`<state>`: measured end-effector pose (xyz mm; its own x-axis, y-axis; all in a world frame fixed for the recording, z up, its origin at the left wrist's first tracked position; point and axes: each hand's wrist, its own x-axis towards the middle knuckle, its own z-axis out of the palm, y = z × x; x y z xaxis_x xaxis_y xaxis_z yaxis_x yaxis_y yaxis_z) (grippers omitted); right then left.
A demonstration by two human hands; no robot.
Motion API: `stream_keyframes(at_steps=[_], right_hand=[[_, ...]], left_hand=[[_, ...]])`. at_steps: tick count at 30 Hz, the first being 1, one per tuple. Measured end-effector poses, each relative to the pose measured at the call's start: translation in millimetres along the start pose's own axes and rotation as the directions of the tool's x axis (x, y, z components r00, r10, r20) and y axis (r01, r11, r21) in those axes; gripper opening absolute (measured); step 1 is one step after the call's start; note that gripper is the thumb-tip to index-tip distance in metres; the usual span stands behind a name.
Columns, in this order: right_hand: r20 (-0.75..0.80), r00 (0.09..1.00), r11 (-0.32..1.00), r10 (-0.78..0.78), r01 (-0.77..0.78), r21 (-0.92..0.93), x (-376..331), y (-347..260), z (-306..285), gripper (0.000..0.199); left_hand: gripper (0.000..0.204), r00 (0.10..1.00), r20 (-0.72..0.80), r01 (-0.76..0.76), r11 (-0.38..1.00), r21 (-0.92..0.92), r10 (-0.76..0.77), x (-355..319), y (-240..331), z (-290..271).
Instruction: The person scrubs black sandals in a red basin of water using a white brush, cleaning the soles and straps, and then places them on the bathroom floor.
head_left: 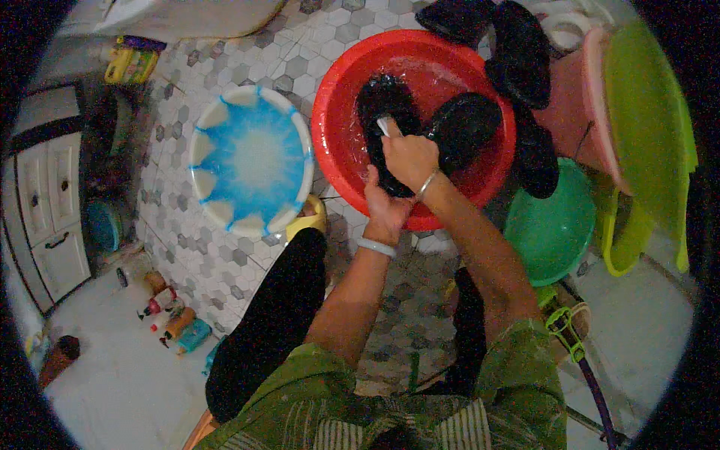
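Observation:
Over the red basin (335,154), my left hand (388,208) holds the near end of a wet black shoe (386,105), palm up, thumb along its side. My right hand (411,159) is closed round a small white tool (385,125) whose tip sits against the shoe; its kind is mostly hidden by my fingers. A second black shoe (466,129) rests in the basin, just right of my right hand. Shiny water shows round both shoes.
On the hexagon-patterned tiles stands a blue-and-white basin (253,161), with a yellow container (307,220) beside it. More black shoes (521,56) lie along the red basin's right rim. A green basin (553,225) and a yellow-green tub (646,112) are at right; bottles (180,322) stand lower left.

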<state>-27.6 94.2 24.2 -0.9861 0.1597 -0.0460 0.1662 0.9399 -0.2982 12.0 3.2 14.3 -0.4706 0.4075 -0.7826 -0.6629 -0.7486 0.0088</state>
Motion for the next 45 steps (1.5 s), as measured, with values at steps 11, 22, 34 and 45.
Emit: stream_keyframes(at_steps=[11, 22, 34, 45], right_hand=[[0.079, 0.992, 0.994, -0.096, 0.100, -0.054, -25, 28, -7, 0.049], [0.030, 0.990, 0.988, -0.136, 0.137, -0.067, -56, 55, -22, 0.053], [0.198, 0.957, 0.974, -0.214, 0.223, -0.029, -94, 11, -53, 0.055], [0.134, 0.966, 0.974, -0.221, 0.226, -0.024, -71, -23, -77, 0.049]], left_hand=[[0.054, 0.999, -0.042, 0.011, 0.999, 0.040, -0.009, 12, 6, 1], [0.057, 0.999, -0.032, 0.013, 0.992, 0.122, -0.009, 15, 4, 7], [0.054, 0.994, -0.063, -0.087, 0.995, 0.049, 0.090, 30, 24, -17], [0.046, 0.975, 0.065, -0.217, 0.973, 0.073, 0.213, 27, 13, -27]])
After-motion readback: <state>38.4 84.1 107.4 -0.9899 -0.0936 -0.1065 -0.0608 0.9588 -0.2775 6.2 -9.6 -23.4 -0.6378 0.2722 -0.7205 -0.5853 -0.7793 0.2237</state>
